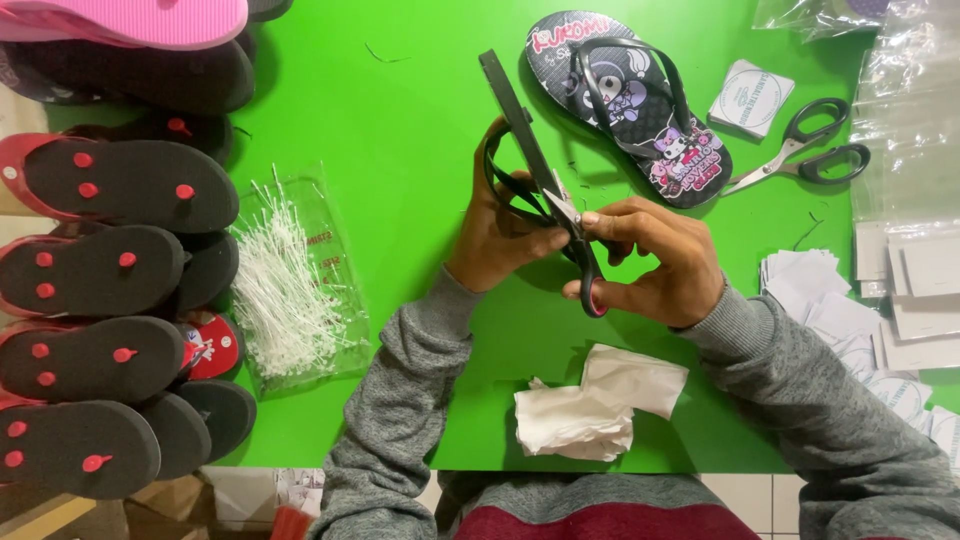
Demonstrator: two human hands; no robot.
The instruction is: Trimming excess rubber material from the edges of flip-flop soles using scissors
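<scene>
My left hand grips a black flip-flop that stands on its edge above the green table, my fingers around its black strap. My right hand holds a small pair of scissors with dark handles. The silver blades point up and left at the strap, close to my left thumb. A matching black flip-flop with a cartoon print lies flat, strap up, just beyond my right hand.
Black flip-flops with red plugs are stacked sole up along the left edge. A clear bag of white plastic tag pins lies beside them. Larger black-handled scissors, white cards, clear bags and crumpled white paper are also here.
</scene>
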